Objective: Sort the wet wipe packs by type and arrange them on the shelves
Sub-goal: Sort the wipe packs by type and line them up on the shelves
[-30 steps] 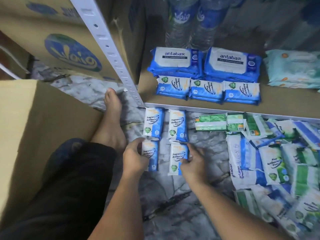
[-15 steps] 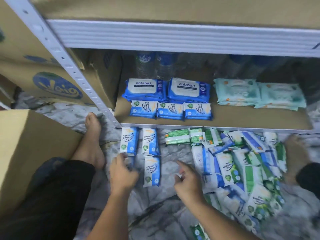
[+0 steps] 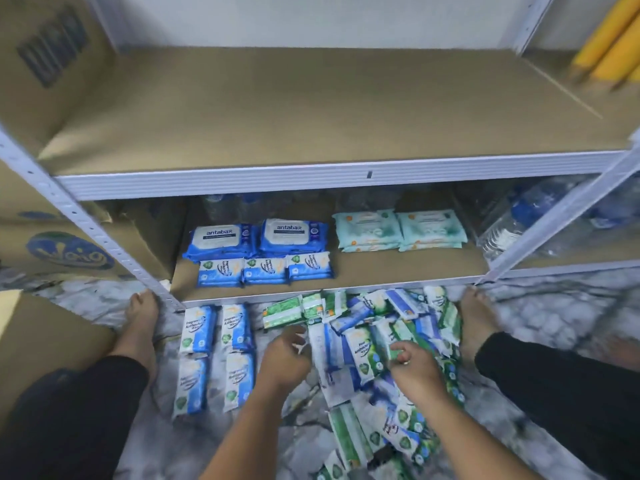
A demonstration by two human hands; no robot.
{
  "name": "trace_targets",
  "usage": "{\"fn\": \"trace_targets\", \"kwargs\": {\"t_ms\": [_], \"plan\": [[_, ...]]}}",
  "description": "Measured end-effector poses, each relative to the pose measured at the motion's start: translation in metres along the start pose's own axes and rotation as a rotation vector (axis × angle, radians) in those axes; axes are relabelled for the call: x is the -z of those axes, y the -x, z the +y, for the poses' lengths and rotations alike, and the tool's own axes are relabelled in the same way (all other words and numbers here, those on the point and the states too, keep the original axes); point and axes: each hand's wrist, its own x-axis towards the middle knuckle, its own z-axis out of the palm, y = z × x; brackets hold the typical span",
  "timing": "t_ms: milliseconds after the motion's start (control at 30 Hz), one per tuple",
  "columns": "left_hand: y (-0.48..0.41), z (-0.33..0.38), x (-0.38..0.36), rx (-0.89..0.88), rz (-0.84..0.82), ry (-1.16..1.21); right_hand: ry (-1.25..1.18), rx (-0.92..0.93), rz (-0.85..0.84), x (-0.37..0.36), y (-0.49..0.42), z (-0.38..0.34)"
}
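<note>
many wipe packs [image 3: 360,351] look light, squashy, slick; i'd pinch one across its middle. left hand [image 3: 285,360] and right hand [image 3: 414,363] curl into them, apart; grip i cannot tell.

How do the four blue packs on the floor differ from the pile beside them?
The four blue packs lie in neat rows; the pile is jumbled, overlapping. The four are one type; the pile mixes blue and green. Both rest on the floor before the shelf.
</note>
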Motion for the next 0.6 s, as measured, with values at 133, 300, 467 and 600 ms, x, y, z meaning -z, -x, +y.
{"fn": "trace_targets", "kwargs": {"t_ms": [133, 300, 467, 600], "plan": [[-0.008, 0.025, -0.018, 0.005, -0.038, 0.029, -0.025, -0.01, 0.017, 0.018, -0.018, -0.001], [-0.035, 0.028, -0.039, 0.09, -0.012, 0.086, 0.025, -0.037, 0.022, 0.016, -0.052, -0.003], [-0.065, 0.019, -0.061, 0.223, -0.036, 0.0, 0.267, 0.003, 0.181, 0.0, -0.095, 0.001], [-0.082, 0.006, -0.085, 0.258, -0.05, -0.133, 0.474, 0.021, 0.269, 0.0, -0.125, 0.0]]}}
